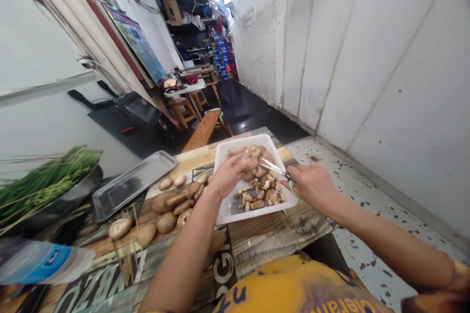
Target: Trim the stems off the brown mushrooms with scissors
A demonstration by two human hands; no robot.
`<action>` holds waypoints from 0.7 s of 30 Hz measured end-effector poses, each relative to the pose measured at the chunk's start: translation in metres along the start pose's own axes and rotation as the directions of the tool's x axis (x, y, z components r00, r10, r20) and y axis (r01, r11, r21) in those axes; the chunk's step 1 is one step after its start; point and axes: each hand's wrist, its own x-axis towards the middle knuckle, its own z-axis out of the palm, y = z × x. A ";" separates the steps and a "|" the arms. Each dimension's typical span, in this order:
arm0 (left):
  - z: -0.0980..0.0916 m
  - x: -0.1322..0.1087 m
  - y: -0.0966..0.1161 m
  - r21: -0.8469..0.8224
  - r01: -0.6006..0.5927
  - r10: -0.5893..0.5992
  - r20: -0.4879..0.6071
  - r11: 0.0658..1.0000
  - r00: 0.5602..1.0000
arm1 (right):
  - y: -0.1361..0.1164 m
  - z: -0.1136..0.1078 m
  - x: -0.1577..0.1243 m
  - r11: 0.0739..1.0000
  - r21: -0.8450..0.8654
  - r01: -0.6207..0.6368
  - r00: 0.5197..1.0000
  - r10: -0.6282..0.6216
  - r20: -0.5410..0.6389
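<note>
My left hand [228, 175] reaches over the white plastic tray [222, 212], its fingers closed on a brown mushroom [250, 162]. My right hand [312, 183], at the tray's right edge, grips a pair of scissors [274, 166]. The blades point left toward the held mushroom and look slightly apart. Whole mushrooms lie at the tray's far end, and cut mushroom stems [257, 194] are heaped nearer to me. More mushroom caps [178, 200] sit on the wood-patterned table left of the tray, partly behind my left forearm.
A clear plastic tray [132, 186] lies beyond the loose mushrooms. At far left stands a metal bowl [86, 183] of green vegetables [47, 183]. Thin wooden skewers [127, 254] and a plastic bottle [47, 261] are close on the left. A wooden bench [203, 129] extends past the table.
</note>
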 end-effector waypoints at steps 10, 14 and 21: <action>0.009 -0.037 -0.005 -0.037 -0.051 0.048 -0.086 0.998 0.995 | 0.002 -0.024 0.021 0.933 -0.190 0.306 0.952 -0.302 0.054; 0.014 -0.041 -0.004 -0.027 -0.035 0.034 -0.050 0.999 0.998 | 0.000 -0.030 0.027 0.906 -0.248 0.343 0.939 -0.330 0.091; 0.018 -0.043 -0.010 0.040 -0.088 0.094 -0.186 0.995 0.978 | 0.001 -0.032 0.035 0.907 -0.150 0.394 0.912 -0.366 0.187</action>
